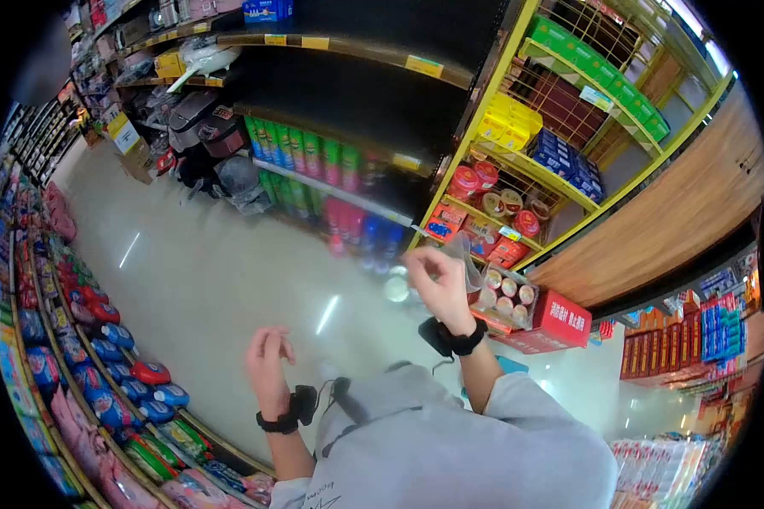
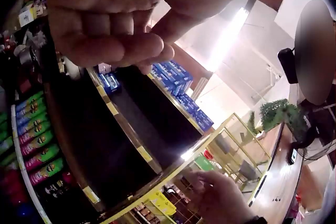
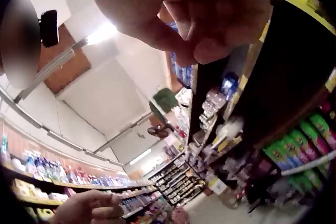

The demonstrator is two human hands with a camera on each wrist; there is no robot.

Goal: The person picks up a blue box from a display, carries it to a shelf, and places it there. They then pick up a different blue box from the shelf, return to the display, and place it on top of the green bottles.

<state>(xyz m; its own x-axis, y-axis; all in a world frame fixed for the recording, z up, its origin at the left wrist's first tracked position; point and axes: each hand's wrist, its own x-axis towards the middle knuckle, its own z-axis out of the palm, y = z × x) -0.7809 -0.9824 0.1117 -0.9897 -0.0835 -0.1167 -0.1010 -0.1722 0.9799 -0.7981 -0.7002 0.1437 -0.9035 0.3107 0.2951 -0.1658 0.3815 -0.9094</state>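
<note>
My left hand [image 1: 269, 365] hangs over the pale floor, its fingers loosely curled with nothing in them. Up close in the left wrist view, the same hand [image 2: 115, 19] shows bent fingers, thumb near their tips. Higher and to the right, my right hand [image 1: 441, 284] has thumb and forefinger close together in a loose curl. Nothing shows between the fingers of that hand [image 3: 205, 24] in the right wrist view. Clear plastic [image 1: 464, 257] shows just behind it in the head view, beside an opened carton of round-lidded tubs [image 1: 505, 297].
Ahead stands a dark shelf [image 1: 348, 93], with green and pink cans [image 1: 310, 157] on a lower tier. A yellow wire rack [image 1: 484, 110] of boxed goods is at right, above a red box [image 1: 560, 322]. Curved shelves of blue bottles [image 1: 110, 407] line the left.
</note>
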